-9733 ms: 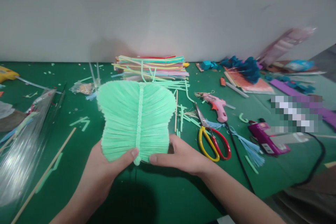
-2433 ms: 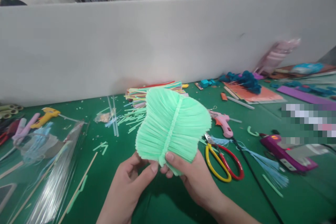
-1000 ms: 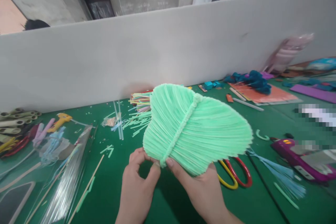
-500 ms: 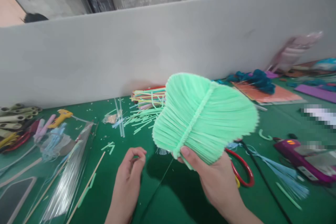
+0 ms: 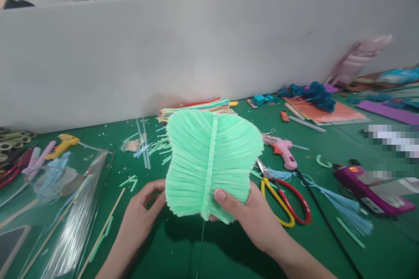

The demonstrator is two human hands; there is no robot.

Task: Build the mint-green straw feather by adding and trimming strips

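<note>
A mint-green pipe-cleaner leaf (image 5: 191, 157), fuzzy and ribbed with a raised centre stem, is held up over the table. My right hand (image 5: 258, 220) grips its lower right part, thumb on the front beside the stem and fingers behind. My left hand (image 5: 139, 211) is at the leaf's lower left edge with bent fingers; their tips are hidden behind the leaf, so I cannot tell whether they grip it. A thin green strand (image 5: 201, 248) shows below the stem. Just right of the leaf lie scissors (image 5: 284, 205) with one yellow and one red handle.
A pink glue gun (image 5: 283, 150), blue tassels (image 5: 350, 213) and a purple device (image 5: 353, 189) lie right. Bundled pipe cleaners (image 5: 196, 108) rest against the grey partition (image 5: 196, 52). Leftward are clear plastic sleeves (image 5: 78, 222), a thin wooden stick (image 5: 104, 226) and a yellow glue gun (image 5: 63, 146).
The leaf has moved left and turned more upright in my right hand. My left hand has come to its left edge. The scissors and pink glue gun are uncovered. The view has shifted slightly.
</note>
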